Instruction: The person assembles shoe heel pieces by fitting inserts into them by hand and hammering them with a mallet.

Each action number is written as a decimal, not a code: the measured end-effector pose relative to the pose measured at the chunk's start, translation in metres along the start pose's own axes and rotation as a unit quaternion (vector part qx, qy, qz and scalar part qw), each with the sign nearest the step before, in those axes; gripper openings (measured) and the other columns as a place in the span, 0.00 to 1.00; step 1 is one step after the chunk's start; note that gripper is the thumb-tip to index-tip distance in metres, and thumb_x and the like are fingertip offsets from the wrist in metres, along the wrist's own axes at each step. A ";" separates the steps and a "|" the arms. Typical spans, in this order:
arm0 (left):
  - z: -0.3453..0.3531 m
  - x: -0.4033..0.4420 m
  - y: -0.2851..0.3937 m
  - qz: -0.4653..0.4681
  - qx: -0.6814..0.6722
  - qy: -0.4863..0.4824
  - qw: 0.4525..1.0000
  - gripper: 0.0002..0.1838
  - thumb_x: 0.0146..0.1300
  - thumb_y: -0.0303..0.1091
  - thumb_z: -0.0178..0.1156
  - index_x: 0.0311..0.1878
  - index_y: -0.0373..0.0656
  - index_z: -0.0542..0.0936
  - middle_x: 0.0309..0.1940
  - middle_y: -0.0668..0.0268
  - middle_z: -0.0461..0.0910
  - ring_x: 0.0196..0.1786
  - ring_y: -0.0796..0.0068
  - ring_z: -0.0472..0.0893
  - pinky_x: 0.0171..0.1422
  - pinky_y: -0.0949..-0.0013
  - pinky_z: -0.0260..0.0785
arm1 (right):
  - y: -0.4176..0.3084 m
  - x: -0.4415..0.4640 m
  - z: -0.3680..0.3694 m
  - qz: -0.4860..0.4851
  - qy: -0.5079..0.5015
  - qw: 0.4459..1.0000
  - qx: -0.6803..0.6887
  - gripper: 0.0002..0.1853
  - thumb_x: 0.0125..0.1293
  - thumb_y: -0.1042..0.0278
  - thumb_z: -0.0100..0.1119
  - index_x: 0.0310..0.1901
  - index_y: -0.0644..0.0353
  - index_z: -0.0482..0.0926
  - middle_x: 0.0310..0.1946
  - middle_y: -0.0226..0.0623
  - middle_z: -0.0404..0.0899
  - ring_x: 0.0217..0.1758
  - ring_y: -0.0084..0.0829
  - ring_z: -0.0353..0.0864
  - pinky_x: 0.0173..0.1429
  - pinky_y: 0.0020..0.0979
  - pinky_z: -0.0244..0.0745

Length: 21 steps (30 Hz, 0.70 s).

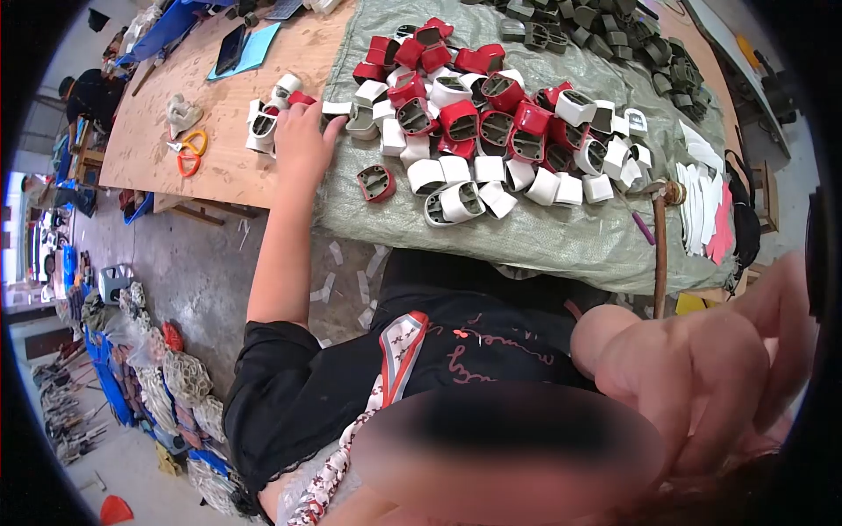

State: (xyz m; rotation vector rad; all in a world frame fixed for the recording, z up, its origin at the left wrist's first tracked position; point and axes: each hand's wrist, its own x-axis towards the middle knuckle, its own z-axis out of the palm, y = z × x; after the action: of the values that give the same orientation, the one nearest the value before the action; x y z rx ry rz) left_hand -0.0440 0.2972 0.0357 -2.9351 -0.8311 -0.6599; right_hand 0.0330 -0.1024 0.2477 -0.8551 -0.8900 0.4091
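My left hand [303,136] reaches over the table, its thumb out to the side and its fingertips over a small group of white block heels [261,131]. A red heel [301,97] lies just beyond the fingers. To the right spreads a large pile of hollow red heels [458,120] and white heels [427,176] on a woven green sheet [368,230]. One red heel [376,183] lies apart, hollow side up. Close to the camera, my right hand [702,368] is raised with curled fingers; what it grips, if anything, is hidden.
Orange-handled scissors [189,159], a phone [231,48] and blue paper [254,53] lie on the left tabletop. At right are a hammer [660,237], a purple pen-like stick [644,228] and white strips [695,206]. Dark heels [605,39] pile up behind. Someone [92,92] is far left.
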 end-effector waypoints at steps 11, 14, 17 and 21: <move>0.008 0.014 0.003 -0.141 -0.318 -0.075 0.935 0.26 0.63 0.41 0.71 0.60 0.34 0.79 0.44 0.51 0.84 0.53 0.58 0.84 0.59 0.58 0.75 | 0.035 0.001 -0.020 -0.063 -0.017 0.957 0.281 0.33 0.77 0.48 0.57 0.71 0.63 0.60 0.55 0.40 0.67 0.47 0.27 0.71 0.43 0.23 0.73; 0.005 0.013 -0.005 -0.143 -0.319 -0.056 0.935 0.26 0.64 0.38 0.70 0.61 0.35 0.78 0.47 0.51 0.83 0.54 0.59 0.83 0.59 0.60 0.75 | 0.065 -0.008 -0.045 -0.069 0.070 0.978 0.186 0.41 0.79 0.40 0.50 0.79 0.60 0.51 0.54 0.38 0.68 0.44 0.25 0.69 0.44 0.23 0.71; -0.005 0.008 0.009 -0.091 -0.292 -0.002 0.952 0.26 0.65 0.35 0.69 0.63 0.35 0.77 0.52 0.50 0.81 0.55 0.58 0.83 0.60 0.61 0.75 | 0.100 -0.027 -0.060 0.031 0.218 0.969 0.117 0.38 0.80 0.40 0.47 0.77 0.60 0.55 0.54 0.37 0.69 0.43 0.25 0.68 0.47 0.25 0.73; -0.057 -0.014 0.072 -0.032 -0.401 0.127 0.907 0.28 0.64 0.26 0.67 0.67 0.35 0.73 0.61 0.52 0.75 0.61 0.61 0.80 0.63 0.62 0.74 | 0.112 -0.048 -0.071 0.064 0.258 0.955 0.132 0.36 0.81 0.41 0.45 0.77 0.59 0.55 0.55 0.36 0.70 0.43 0.25 0.69 0.50 0.26 0.74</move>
State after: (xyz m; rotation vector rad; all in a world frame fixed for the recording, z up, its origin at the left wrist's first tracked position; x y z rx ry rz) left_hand -0.0409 0.2206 0.0882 -3.3515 -0.7585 -1.7083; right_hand 0.0650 -0.0983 0.1108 -0.7244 -0.2888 0.3818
